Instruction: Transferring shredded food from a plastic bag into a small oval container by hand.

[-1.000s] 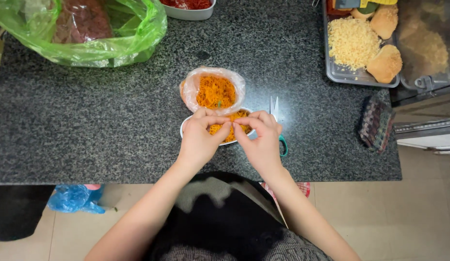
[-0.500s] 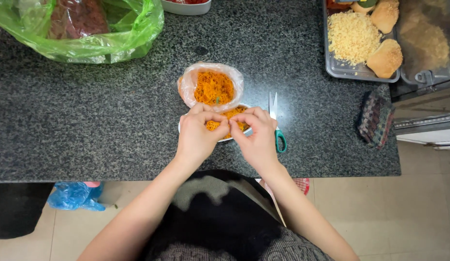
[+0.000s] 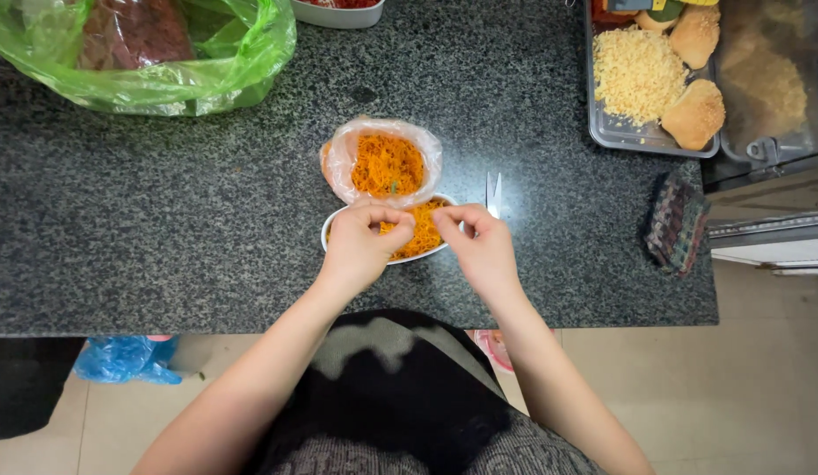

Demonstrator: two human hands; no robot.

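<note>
Head camera looks down on a dark granite counter [image 3: 163, 246], where the left hand [image 3: 360, 246] and right hand [image 3: 483, 246] hover over a white bowl [image 3: 331, 230] of shredded orange filling [image 3: 422, 230]. Both hands have fingers curled with thumb and fingertips pinched, seemingly on strands or thin plastic, though I cannot tell which. Just behind the bowl, touching it, sits a clear bag [image 3: 382, 160] of the same shreds, with scissors [image 3: 493, 193] lying beside the right hand.
</note>
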